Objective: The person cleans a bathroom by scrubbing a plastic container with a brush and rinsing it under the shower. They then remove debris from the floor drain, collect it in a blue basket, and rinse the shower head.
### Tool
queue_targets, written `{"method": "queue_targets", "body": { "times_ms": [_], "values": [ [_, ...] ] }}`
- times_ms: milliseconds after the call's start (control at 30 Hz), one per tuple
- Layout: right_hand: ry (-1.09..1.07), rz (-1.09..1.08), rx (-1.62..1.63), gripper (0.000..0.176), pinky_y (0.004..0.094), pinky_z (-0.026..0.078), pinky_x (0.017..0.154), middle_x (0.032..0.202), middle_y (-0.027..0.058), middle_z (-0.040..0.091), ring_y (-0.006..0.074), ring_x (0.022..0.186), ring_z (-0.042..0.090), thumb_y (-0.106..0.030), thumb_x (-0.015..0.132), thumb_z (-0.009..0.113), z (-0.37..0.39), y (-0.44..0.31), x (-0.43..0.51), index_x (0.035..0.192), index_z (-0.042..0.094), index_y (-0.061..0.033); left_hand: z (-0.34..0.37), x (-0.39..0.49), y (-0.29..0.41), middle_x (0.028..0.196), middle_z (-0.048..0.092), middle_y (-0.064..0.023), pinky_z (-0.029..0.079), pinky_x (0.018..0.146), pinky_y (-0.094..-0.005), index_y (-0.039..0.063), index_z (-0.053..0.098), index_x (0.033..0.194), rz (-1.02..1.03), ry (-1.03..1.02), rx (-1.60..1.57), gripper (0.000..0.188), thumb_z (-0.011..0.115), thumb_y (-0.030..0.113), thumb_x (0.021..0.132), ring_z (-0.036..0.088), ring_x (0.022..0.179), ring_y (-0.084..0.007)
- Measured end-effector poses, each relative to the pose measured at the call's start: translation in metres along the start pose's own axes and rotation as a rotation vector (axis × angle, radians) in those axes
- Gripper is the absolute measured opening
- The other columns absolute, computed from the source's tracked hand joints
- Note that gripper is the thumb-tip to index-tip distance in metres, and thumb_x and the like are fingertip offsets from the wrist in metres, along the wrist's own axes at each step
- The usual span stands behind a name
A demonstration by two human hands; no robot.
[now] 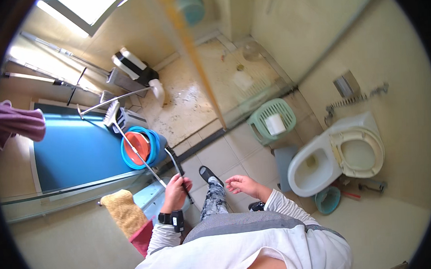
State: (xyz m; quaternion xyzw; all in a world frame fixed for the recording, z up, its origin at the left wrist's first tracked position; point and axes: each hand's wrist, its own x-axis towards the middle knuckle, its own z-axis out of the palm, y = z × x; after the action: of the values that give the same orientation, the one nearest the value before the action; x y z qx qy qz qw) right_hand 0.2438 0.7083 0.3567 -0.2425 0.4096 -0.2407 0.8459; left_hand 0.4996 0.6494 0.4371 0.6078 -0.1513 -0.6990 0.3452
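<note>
My left hand (176, 192) is curled at the near end of a pale pole that runs up to a white-bristled brush (111, 113), a long-handled brush lying across a blue bucket (160, 146). A dark, narrow bar with a pale rod (173, 158) passes behind the same fingers; whether they touch it cannot be told. Inside the bucket sits an orange-red basin (137, 147). My right hand (243, 185) is held out over the tiled floor with its fingers apart and nothing in it.
A toilet (312, 169) with its lid up stands at the right, a teal waste bin (328, 200) beside it. A green basket (273, 121) bearing a white roll rests by the glass partition. Further left are a towel (122, 210), a blue panel (73, 149) and several poles.
</note>
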Motion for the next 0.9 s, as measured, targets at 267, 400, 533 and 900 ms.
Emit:
{"method": "queue_targets", "body": {
  "times_ms": [267, 400, 533, 900],
  "values": [
    [-0.120, -0.007, 0.069, 0.024, 0.0253, 0.046, 0.060, 0.083, 0.0069, 0.057, 0.0147, 0.067, 0.057, -0.022, 0.089, 0.038, 0.118, -0.135, 0.141, 0.102, 0.048, -0.0037, 0.000, 0.064, 0.115, 0.099, 0.060, -0.0033, 0.038, 0.061, -0.0262, 0.012, 0.045, 0.102, -0.003, -0.082, 0.034, 0.015, 0.041, 0.018, 0.089, 0.055, 0.082, -0.0113],
    [-0.153, -0.086, 0.243, 0.022, 0.0216, 0.039, 0.042, 0.066, 0.0035, 0.055, 0.0108, 0.047, 0.051, -0.022, 0.089, 0.036, 0.145, -0.186, 0.193, 0.087, 0.050, -0.0057, -0.018, 0.097, 0.160, 0.100, 0.057, -0.0105, 0.042, 0.041, -0.0250, 0.007, 0.042, 0.102, 0.112, -0.152, -0.165, 0.016, 0.035, 0.014, 0.090, 0.052, 0.051, -0.0133],
    [-0.268, -0.098, 0.289, 0.021, 0.0201, 0.029, 0.036, 0.057, -0.0009, 0.044, 0.0071, 0.039, 0.036, -0.026, 0.090, 0.038, 0.146, -0.239, 0.253, 0.083, 0.047, -0.0083, -0.024, 0.148, 0.209, 0.101, 0.055, -0.0102, 0.045, 0.057, -0.0256, 0.007, 0.043, 0.105, 0.256, -0.091, -0.132, 0.017, 0.038, 0.010, 0.089, 0.053, 0.063, -0.0143],
    [0.132, -0.286, 0.426, 0.013, 0.0201, 0.028, 0.037, 0.057, -0.0013, 0.041, 0.0055, 0.041, 0.034, -0.016, 0.088, 0.044, 0.054, -0.375, 0.373, 0.094, 0.047, -0.0052, 0.045, 0.273, 0.344, 0.127, 0.040, -0.0043, 0.027, 0.095, -0.0366, 0.010, 0.034, 0.127, 0.047, 0.096, -0.261, 0.042, 0.040, 0.020, 0.087, 0.039, 0.114, -0.0194]
  ]
}}
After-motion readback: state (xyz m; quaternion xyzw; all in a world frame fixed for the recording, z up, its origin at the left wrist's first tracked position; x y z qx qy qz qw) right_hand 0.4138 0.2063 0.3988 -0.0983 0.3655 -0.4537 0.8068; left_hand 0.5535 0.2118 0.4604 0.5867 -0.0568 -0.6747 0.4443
